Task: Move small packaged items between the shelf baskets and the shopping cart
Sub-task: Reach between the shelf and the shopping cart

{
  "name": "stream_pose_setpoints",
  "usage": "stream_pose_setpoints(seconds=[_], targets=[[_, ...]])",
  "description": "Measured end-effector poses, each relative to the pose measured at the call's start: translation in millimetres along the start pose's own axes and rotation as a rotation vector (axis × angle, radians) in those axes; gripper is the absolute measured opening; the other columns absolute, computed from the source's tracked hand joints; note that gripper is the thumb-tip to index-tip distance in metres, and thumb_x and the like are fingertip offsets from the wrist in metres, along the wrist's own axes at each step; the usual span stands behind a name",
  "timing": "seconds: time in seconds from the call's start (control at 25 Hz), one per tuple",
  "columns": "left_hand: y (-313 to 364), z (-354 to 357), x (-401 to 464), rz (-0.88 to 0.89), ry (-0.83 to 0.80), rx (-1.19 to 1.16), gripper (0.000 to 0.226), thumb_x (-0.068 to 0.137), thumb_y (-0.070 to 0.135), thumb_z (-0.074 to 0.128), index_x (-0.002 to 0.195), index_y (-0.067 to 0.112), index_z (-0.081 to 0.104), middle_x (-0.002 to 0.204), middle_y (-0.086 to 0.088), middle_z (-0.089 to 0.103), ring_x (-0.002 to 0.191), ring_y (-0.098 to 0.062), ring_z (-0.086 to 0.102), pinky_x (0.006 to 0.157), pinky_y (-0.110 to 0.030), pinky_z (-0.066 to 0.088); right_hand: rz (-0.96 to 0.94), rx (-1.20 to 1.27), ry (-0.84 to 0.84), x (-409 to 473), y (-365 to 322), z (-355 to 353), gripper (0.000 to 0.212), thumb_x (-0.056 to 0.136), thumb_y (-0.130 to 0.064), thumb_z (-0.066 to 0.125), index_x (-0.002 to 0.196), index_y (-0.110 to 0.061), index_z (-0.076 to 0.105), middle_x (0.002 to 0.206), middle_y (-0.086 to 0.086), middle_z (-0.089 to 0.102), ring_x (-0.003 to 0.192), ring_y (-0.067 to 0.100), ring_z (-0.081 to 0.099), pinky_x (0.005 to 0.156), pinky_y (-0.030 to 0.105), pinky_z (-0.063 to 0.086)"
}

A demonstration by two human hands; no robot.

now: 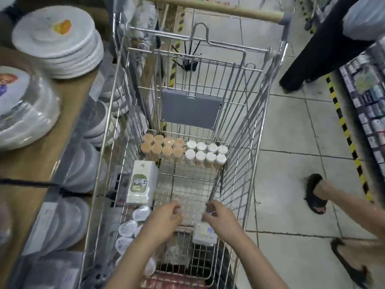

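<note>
Inside the shopping cart (245,155), the right hand (220,217) pinches a small white packet (205,233) hanging just below its fingers; the left hand (166,217), loosely curled, holds nothing beside it.

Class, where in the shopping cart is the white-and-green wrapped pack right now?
In the head view the white-and-green pack lies along the shopping cart's left wall, just nearer than the orange-lidded jars and beyond the left hand.

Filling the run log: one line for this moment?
left hand: curled, empty | right hand: on small pack | cart: capped jars at far end
</note>
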State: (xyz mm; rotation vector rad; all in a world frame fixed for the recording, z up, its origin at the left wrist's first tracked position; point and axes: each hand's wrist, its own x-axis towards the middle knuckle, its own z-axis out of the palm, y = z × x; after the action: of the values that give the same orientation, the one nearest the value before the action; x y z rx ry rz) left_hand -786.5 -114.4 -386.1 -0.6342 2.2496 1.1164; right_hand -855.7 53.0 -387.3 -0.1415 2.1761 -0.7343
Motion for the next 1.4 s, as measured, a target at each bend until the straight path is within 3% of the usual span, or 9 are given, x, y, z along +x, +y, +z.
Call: stream_pose_setpoints(seconds=[0.16,0.36,0.52,0.64,0.84,1.0,1.2,1.32,1.4], targets=[[-32.7,12.6,92.8,-0.112,-0.04,-0.034,0.036,0.094,0.019,0.052,0.13,0.014,0.052,0.113,0.0,0.061,0.097,-0.011,0.055,0.083,-0.019,0.043,0.093,-0.099,-0.013,104.3,14.6,14.7,0.045,0.094,-0.026,0.05,0.136,-0.012,0.043,0.118,0.007,0.06,0.098,0.02,0.06,0.078,0.027,0.043],[-42.6,22.9,190.0,-0.112,0.034,-0.014,0.025,0.092,0.021,0.054,0.116,0.015,0.055,0.11,-0.004,0.063,0.098,-0.019,0.059,0.087,-0.027,0.048,-0.039,-0.367,0.209,200.5,24.1,22.3,0.041,0.09,-0.025,0.054,0.129,-0.014,0.046,0.121,0.007,0.058,0.108,0.025,0.055,0.088,0.034,0.046],[-30.3,26.2,252.9,0.01,0.161,0.013,0.04,0.085,0.021,0.059,0.124,0.023,0.051,0.117,0.001,0.061,0.096,-0.015,0.059,0.081,-0.031,0.05,-0.182,-0.548,0.421,258.1,23.3,20.1,0.052,0.087,-0.028,0.059,0.132,-0.01,0.042,0.127,0.008,0.051,0.121,0.026,0.044,0.104,0.034,0.033],[-22.1,26.5,286.4,0.094,0.246,0.195,0.048,0.083,0.016,0.059,0.13,0.016,0.046,0.123,-0.006,0.054,0.109,-0.024,0.054,0.091,-0.038,0.047,-0.174,-0.64,0.537,288.4,31.9,22.5,0.067,0.074,-0.03,0.074,0.13,-0.002,0.05,0.131,0.014,0.055,0.129,0.033,0.043,0.111,0.045,0.032],[-27.5,37.6,306.4,0.155,0.328,0.405,0.053,0.088,0.017,0.056,0.136,0.012,0.035,0.134,-0.005,0.039,0.116,-0.024,0.046,0.088,-0.038,0.046,-0.232,-0.731,0.62,307.7,45.7,33.1,0.076,0.048,-0.035,0.089,0.11,-0.001,0.064,0.113,0.014,0.065,0.114,0.035,0.058,0.098,0.05,0.044],[-22.9,40.8,318.1,0.156,0.385,0.453,0.056,0.086,0.016,0.056,0.137,0.013,0.032,0.131,-0.007,0.042,0.112,-0.024,0.048,0.079,-0.035,0.047,-0.19,-0.688,0.626,318.0,45.7,39.0,0.072,0.053,-0.032,0.089,0.111,0.0,0.063,0.113,0.016,0.064,0.116,0.037,0.056,0.1,0.052,0.042],[-19.1,36.7,316.2,0.167,0.382,0.553,0.051,0.086,0.017,0.06,0.131,0.012,0.037,0.13,-0.007,0.042,0.112,-0.023,0.049,0.077,-0.03,0.043,-0.198,-0.589,0.559,312.6,49.5,32.8,0.059,0.071,-0.026,0.079,0.122,-0.008,0.056,0.134,0.01,0.05,0.133,0.032,0.036,0.114,0.046,0.025],[-24.7,33.3,295.5,0.181,0.387,0.435,0.052,0.084,0.023,0.064,0.13,0.016,0.043,0.127,-0.005,0.044,0.112,-0.022,0.048,0.081,-0.031,0.043,-0.252,-0.528,0.515,296.8,45.3,22.9,0.058,0.072,-0.023,0.076,0.125,-0.012,0.053,0.138,0.005,0.046,0.133,0.028,0.033,0.112,0.041,0.027],[-28.7,28.0,274.6,0.169,0.397,0.25,0.053,0.081,0.028,0.068,0.129,0.019,0.047,0.125,-0.001,0.046,0.113,-0.021,0.048,0.083,-0.031,0.043,-0.275,-0.444,0.434,278.7,32.9,13.2,0.057,0.073,-0.02,0.073,0.125,-0.016,0.049,0.127,0.003,0.054,0.122,0.026,0.044,0.101,0.039,0.038]])
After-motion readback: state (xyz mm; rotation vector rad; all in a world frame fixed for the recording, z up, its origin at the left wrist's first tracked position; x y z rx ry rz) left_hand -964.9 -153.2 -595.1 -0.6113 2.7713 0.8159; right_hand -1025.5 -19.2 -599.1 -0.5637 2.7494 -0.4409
